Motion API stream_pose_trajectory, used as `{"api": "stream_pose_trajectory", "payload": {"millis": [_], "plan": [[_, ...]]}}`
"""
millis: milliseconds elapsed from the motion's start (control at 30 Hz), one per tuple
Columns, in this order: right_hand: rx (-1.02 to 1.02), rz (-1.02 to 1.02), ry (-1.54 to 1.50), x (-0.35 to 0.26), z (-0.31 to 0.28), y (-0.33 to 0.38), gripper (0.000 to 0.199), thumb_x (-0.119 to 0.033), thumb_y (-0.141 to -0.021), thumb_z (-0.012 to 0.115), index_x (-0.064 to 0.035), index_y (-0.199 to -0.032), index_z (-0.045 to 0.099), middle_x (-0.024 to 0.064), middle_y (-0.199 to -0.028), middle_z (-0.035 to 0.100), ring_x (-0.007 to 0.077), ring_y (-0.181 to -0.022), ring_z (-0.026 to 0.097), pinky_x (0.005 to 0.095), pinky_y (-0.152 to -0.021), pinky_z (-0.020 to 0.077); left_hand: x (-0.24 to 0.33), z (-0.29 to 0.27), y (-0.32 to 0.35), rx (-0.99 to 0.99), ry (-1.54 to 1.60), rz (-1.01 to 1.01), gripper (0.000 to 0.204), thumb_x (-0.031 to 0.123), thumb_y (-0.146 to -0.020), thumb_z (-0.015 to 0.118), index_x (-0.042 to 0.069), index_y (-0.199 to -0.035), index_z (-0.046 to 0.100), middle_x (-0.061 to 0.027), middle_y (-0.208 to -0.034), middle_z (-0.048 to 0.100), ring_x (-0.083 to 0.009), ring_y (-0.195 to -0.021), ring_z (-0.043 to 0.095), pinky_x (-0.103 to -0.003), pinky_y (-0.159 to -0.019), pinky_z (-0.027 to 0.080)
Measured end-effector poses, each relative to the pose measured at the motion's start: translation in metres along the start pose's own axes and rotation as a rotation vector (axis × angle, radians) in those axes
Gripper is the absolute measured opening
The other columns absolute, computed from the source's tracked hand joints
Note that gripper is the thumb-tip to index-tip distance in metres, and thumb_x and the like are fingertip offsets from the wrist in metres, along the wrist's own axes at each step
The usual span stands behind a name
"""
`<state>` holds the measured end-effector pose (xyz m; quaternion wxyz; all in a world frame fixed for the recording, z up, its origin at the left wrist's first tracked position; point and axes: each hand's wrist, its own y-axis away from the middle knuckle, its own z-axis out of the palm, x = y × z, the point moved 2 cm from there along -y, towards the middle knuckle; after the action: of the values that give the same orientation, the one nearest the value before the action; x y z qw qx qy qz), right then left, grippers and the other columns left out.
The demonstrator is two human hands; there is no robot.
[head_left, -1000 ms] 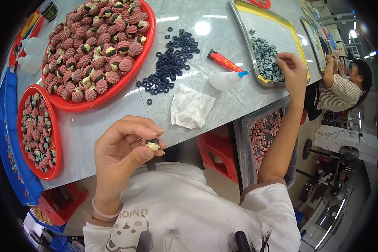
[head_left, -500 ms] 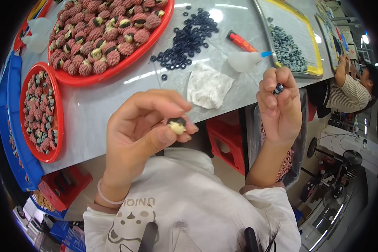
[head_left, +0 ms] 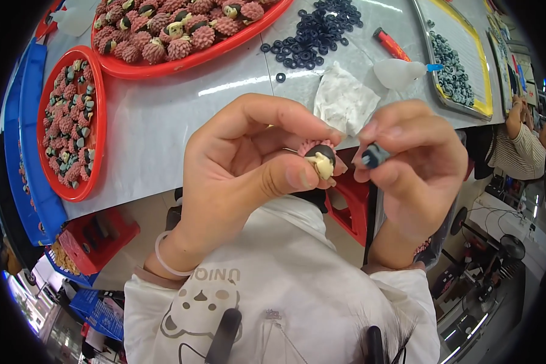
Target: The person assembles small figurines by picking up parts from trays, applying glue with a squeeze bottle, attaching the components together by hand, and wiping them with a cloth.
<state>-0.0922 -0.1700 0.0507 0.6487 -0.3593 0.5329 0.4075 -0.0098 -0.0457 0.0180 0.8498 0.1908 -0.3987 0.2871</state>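
Note:
Between the thumb and fingers of my left hand (head_left: 236, 151) is a small figurine (head_left: 323, 162) with a pink bumpy top, a dark band and a cream-coloured lower part. My right hand (head_left: 418, 164) pinches a small blue-grey piece (head_left: 375, 156) with a pale end, just to the right of the figurine. The two pieces are close but apart. Beyond my hands, a crumpled white cloth (head_left: 346, 100) lies on the grey table, partly covered by my right fingers. Many dark blue rings (head_left: 312, 42) are scattered behind it.
A large red tray (head_left: 164, 68) of pink figurines stands far left, with a smaller red tray (head_left: 102, 130) nearer. A white squeeze bottle (head_left: 397, 74), a red tube (head_left: 391, 45) and a yellow-edged tray (head_left: 480, 67) of blue-grey pieces lie right. Another person (head_left: 519, 148) sits far right.
My right hand has come left and down, bringing the blue-grey piece beside the figurine. My left hand has shifted right and up. The view has also turned, moving the table's contents right and up.

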Motion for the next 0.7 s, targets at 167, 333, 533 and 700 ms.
{"api": "stream_pose_trajectory", "payload": {"millis": [167,333,533,700], "plan": [[-0.113,-0.440,0.333,0.002,0.004,-0.005,0.024,-0.008,-0.063,0.068,-0.0001,-0.077,0.052,0.0159,-0.077,0.053,0.0173,-0.064,0.054,0.0201,-0.051,0.0445,-0.001,-0.003,0.001,0.011,0.000,-0.011,0.041,0.029,-0.064,0.069,0.002,-0.085,0.047,-0.0085,-0.081,0.051,-0.0147,-0.070,0.055,-0.020,-0.057,0.047],[-0.069,-0.621,0.528,0.000,0.012,-0.006,0.019,-0.004,-0.062,0.067,-0.0005,-0.074,0.053,0.0168,-0.073,0.056,0.0171,-0.057,0.055,0.0209,-0.047,0.0435,0.000,-0.009,-0.001,-0.055,-0.065,0.057,0.037,0.027,-0.063,0.069,0.001,-0.082,0.051,-0.0061,-0.079,0.051,-0.0124,-0.071,0.053,-0.023,-0.065,0.044],[-0.110,-0.691,0.679,0.006,0.018,-0.005,0.022,-0.007,-0.060,0.068,-0.0021,-0.077,0.056,0.0145,-0.074,0.056,0.0165,-0.059,0.054,0.0217,-0.048,0.0431,0.011,-0.009,0.002,0.057,-0.192,-0.029,0.040,0.027,-0.063,0.069,-0.002,-0.086,0.053,-0.0080,-0.078,0.052,-0.0130,-0.069,0.052,-0.021,-0.063,0.043],[0.076,-0.795,0.732,-0.005,0.006,-0.001,0.022,-0.026,-0.070,0.062,-0.0071,-0.079,0.057,0.0087,-0.079,0.047,0.0148,-0.058,0.046,0.0212,-0.048,0.0370,0.046,-0.040,0.002,-0.085,-0.408,0.359,0.037,0.024,-0.073,0.061,-0.004,-0.094,0.051,-0.0135,-0.087,0.053,-0.0182,-0.081,0.053,-0.026,-0.072,0.042]]}}
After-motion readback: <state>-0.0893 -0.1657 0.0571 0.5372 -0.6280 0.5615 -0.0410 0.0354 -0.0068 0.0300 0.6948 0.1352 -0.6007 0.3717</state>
